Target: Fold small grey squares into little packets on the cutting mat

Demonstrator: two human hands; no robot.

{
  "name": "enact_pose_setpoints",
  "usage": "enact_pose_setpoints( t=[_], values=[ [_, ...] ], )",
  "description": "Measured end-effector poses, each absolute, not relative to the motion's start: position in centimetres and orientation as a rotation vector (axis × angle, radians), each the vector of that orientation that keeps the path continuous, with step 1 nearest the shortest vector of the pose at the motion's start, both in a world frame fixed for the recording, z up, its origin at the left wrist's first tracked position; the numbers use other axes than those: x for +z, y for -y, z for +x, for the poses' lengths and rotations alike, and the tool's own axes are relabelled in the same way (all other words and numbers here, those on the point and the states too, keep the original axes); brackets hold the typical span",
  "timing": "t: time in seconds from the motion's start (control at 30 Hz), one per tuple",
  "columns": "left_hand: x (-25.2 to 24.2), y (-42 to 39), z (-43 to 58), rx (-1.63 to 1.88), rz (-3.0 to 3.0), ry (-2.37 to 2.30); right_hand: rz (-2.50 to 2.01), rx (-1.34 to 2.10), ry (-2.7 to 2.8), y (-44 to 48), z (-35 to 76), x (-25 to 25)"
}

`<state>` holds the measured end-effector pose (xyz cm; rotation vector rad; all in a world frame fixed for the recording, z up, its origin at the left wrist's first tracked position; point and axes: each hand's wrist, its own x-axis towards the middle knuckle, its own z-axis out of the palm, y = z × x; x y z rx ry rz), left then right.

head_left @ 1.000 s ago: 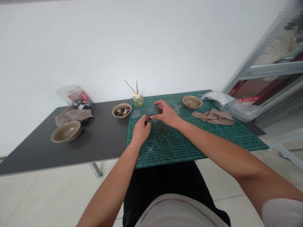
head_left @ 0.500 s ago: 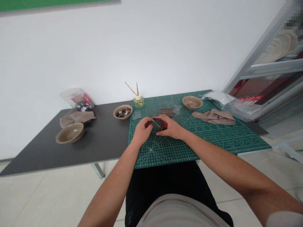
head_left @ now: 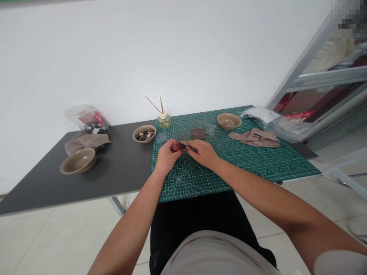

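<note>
My left hand (head_left: 168,153) and my right hand (head_left: 204,153) meet over the green cutting mat (head_left: 206,177). Both sets of fingers pinch a small, thin dark grey sheet (head_left: 187,144), seen nearly edge-on; its kind is unclear and my fingers hide much of it. Just beyond the hands lie a brown square piece (head_left: 198,133), a pale grey-blue square (head_left: 210,130) and another grey-blue square (head_left: 161,138). To the left of them is a bowl (head_left: 144,134) with dark and pale chips in it.
A reed diffuser (head_left: 164,120) stands by the wall. At right are a bowl (head_left: 229,121), a brown cloth (head_left: 255,137) and a clear plastic bag (head_left: 275,120). At left are another bowl (head_left: 78,161), a cloth (head_left: 86,142) and a tipped clear jar (head_left: 87,118).
My hands have drawn closer together, and my right fingers have closed in. The sheet, curled with reddish brown showing beneath it before, now appears flatter. The view has shifted slightly.
</note>
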<state>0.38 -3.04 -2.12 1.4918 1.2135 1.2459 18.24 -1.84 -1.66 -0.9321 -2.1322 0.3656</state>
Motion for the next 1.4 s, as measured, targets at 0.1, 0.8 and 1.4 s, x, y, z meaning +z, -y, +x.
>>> enact_pose_setpoints(
  t=[0.1, 0.8, 1.4],
  values=[
    [-1.71, 3.26, 0.51, 1.245, 1.520, -1.223, -0.937, 0.336, 2.190, 2.02, 18.08, -1.41],
    [-1.75, 2.89, 0.11, 1.185, 1.387, -1.416, -1.097, 0.102, 2.397, 2.46, 17.64, -1.19],
    [-1.52, 3.34, 0.44, 1.270, 1.489, -1.504, -1.015, 0.038, 2.451, 2.75, 17.51, -1.40]
  ],
)
